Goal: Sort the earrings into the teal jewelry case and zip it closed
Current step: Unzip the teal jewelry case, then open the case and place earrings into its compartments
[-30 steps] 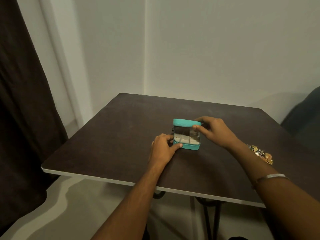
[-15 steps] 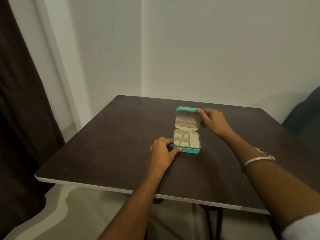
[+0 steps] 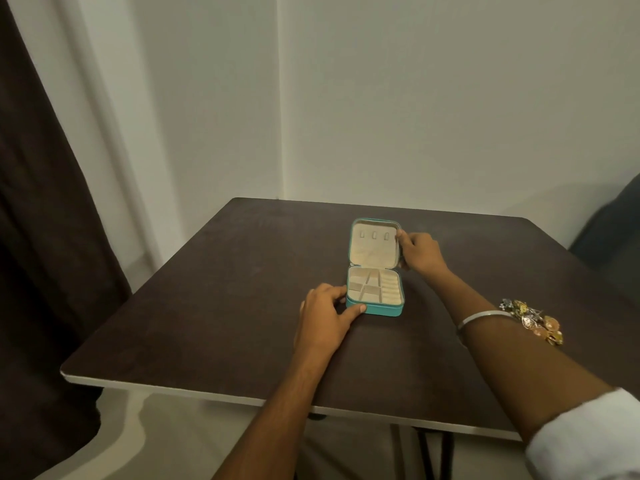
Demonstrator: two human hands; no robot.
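Note:
The teal jewelry case (image 3: 375, 309) lies open on the dark table, its cream-lined lid (image 3: 373, 244) folded back almost flat. Cream compartments in the base look empty. My left hand (image 3: 327, 315) steadies the base at its front left corner, thumb on the teal wall. My right hand (image 3: 419, 252) grips the right edge of the lid. A pile of gold, silver and pink earrings (image 3: 533, 319) lies on the table to the right, just past my right forearm.
The dark square table (image 3: 214, 306) has a pale front edge and stands in a corner of white walls. A dark curtain (image 3: 41, 237) hangs at the left. A dark seat back (image 3: 613, 237) shows at the right edge.
My right hand has swung the lid from nearly shut to fully open and leaning back. My left hand has stayed on the base's corner.

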